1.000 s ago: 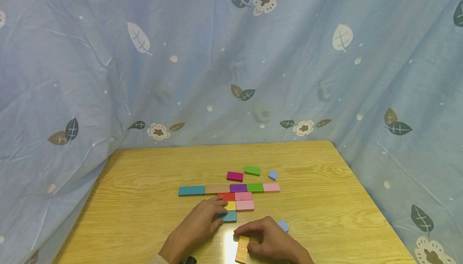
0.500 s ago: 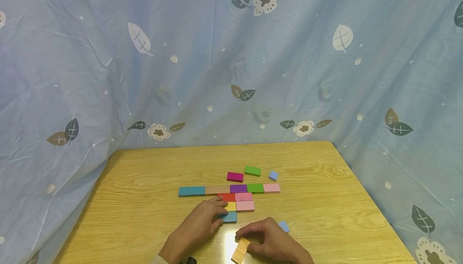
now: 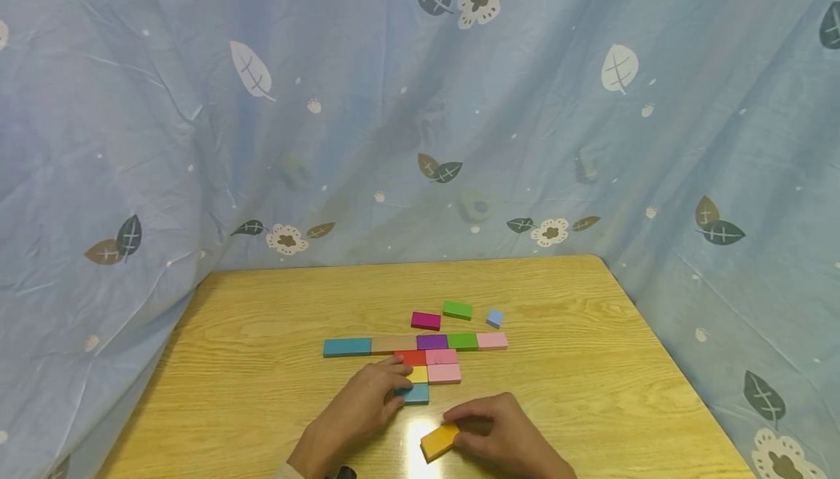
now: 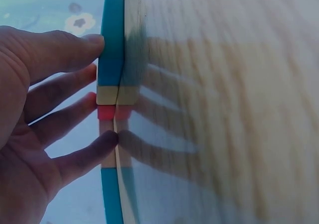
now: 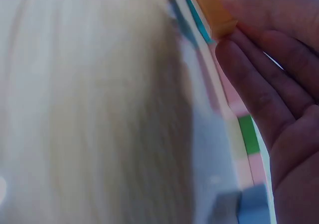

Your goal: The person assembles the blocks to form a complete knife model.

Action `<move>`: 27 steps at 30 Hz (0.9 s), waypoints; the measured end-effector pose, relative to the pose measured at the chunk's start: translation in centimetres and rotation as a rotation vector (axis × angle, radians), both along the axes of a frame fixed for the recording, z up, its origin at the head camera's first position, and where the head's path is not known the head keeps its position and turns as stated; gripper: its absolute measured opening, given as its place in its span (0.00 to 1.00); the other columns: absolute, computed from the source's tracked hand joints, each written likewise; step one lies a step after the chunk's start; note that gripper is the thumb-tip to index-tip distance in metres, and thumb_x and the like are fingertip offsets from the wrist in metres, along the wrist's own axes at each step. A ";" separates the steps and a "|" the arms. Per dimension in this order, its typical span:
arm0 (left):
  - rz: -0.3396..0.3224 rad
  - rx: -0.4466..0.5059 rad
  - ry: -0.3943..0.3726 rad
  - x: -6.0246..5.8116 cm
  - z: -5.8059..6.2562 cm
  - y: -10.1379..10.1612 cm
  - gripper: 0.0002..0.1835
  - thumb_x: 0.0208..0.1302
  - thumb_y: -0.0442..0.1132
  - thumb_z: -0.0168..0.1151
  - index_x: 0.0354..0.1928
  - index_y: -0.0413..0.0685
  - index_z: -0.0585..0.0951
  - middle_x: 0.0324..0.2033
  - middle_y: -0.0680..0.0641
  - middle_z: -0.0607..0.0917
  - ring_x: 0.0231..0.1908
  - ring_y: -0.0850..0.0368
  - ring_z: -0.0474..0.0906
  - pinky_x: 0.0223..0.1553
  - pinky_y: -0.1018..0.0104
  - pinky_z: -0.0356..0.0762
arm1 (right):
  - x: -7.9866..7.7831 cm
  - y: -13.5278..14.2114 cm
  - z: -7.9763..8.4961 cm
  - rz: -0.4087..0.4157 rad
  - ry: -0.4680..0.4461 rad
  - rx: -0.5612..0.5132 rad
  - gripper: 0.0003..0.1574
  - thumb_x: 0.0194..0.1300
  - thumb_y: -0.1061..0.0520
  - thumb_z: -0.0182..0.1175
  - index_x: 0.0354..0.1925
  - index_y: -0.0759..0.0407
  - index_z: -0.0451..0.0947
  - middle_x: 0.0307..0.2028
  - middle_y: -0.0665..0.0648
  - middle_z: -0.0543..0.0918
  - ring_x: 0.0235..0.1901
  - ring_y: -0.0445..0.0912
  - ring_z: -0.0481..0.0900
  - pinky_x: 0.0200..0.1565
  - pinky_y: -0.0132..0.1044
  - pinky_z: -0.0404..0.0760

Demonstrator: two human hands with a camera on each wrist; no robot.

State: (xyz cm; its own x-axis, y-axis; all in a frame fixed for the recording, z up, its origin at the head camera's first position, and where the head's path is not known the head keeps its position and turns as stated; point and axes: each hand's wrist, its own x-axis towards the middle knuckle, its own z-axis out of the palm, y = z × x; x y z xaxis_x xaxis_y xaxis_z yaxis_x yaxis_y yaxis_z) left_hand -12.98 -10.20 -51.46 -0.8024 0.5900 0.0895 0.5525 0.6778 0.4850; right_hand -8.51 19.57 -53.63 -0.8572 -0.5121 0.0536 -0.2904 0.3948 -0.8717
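My left hand (image 3: 367, 402) rests its fingertips along a cluster of flat blocks: a red block (image 3: 411, 357), a yellow block (image 3: 420, 375) and a teal block (image 3: 416, 394). In the left wrist view, the thumb (image 4: 84, 46) touches the teal block's side and the fingers stretch out fairly straight. Two pink blocks (image 3: 444, 374) sit against the cluster's right side. Nearer the front, my right hand (image 3: 505, 431) pinches an orange block (image 3: 438, 442) by one end, between thumb and fingertips. The block lies slantwise to the table edge, close over the tabletop.
Behind the cluster runs a row of a teal (image 3: 348, 348), a tan (image 3: 394, 345), a purple (image 3: 432, 342), a green and a pink block. Farther back lie loose magenta (image 3: 426, 321), green (image 3: 458, 310) and light blue (image 3: 495, 318) blocks. Another light blue block (image 5: 254, 206) shows in the right wrist view.
The orange block has turned from nearly lengthwise to slanted, with a brighter face showing. My right hand has shifted slightly right, covering the nearer light blue block. My left hand stays put.
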 end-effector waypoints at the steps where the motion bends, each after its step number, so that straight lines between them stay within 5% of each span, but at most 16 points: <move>1: -0.002 -0.003 0.000 0.0 0.0 0.0 0.12 0.74 0.36 0.72 0.55 0.49 0.93 0.64 0.48 0.89 0.73 0.44 0.79 0.74 0.42 0.79 | 0.0 0.3 0.1 -0.026 0.019 0.013 0.15 0.69 0.52 0.77 0.54 0.44 0.94 0.49 0.41 0.94 0.53 0.36 0.89 0.59 0.28 0.86; 12: -0.024 -0.005 0.011 -0.1 0.0 -0.1 0.13 0.73 0.34 0.72 0.56 0.49 0.93 0.64 0.48 0.89 0.73 0.43 0.80 0.73 0.43 0.80 | -0.3 3.2 0.7 -0.244 0.170 0.074 0.15 0.67 0.54 0.79 0.52 0.52 0.93 0.47 0.44 0.95 0.48 0.36 0.91 0.50 0.31 0.92; 27: -0.016 0.004 -0.011 -0.1 0.0 -0.1 0.13 0.74 0.35 0.71 0.57 0.49 0.93 0.65 0.48 0.89 0.74 0.44 0.79 0.74 0.43 0.79 | -2.2 0.4 0.4 -0.234 0.335 0.118 0.14 0.66 0.58 0.79 0.50 0.49 0.94 0.47 0.45 0.95 0.48 0.41 0.93 0.52 0.37 0.93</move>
State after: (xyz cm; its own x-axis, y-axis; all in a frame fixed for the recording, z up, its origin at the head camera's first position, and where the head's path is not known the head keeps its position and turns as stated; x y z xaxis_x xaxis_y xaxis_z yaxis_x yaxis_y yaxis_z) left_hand -13.06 -10.30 -51.45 -0.7936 0.6028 0.0831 0.5581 0.6666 0.4941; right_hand -10.75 19.96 -53.22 -0.8962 -0.3249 0.3020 -0.4408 0.5754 -0.6890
